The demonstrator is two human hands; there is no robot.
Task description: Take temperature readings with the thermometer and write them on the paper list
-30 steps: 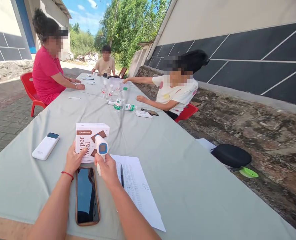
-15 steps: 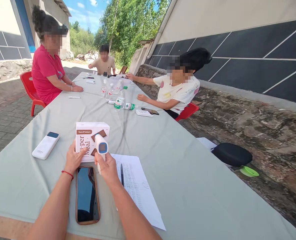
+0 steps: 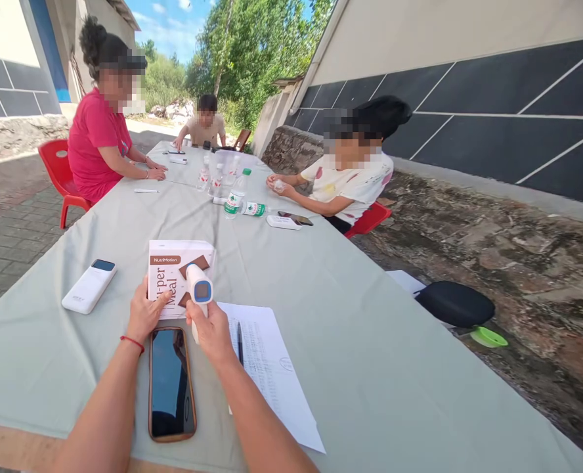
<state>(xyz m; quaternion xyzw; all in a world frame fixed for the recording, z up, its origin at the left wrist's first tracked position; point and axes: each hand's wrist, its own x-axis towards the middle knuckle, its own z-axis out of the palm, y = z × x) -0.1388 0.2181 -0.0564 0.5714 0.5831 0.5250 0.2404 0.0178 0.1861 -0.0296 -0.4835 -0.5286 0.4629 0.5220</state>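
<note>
My left hand (image 3: pixel 145 310) grips the lower left side of a white and brown box (image 3: pixel 162 276) marked "NutriMotion", its thumb across the front. In my right hand (image 3: pixel 215 332) is a white infrared thermometer (image 3: pixel 200 286), the fingers closed round its handle. The thermometer's small blue-edged screen faces me, in front of the box's right part. Between my forearms a smartphone (image 3: pixel 172 384) in a brown case lies face up. Beside my right hand is a sheet of paper (image 3: pixel 276 368) with writing, and a dark pen (image 3: pixel 240 343) rests on it.
A white power bank (image 3: pixel 88 286) lies left on the cloth-covered table (image 3: pixel 370 368). Further off stand several water bottles (image 3: pixel 236 194), with a phone (image 3: pixel 295 218) and white device (image 3: pixel 282 223) near them. Three people sit around the table. A black case (image 3: pixel 455 303) is beyond the right edge.
My hands, the box and the thermometer keep their places. The person on the right has drawn an outstretched arm back and now holds something small and clear. The far person's arm has lowered to the table.
</note>
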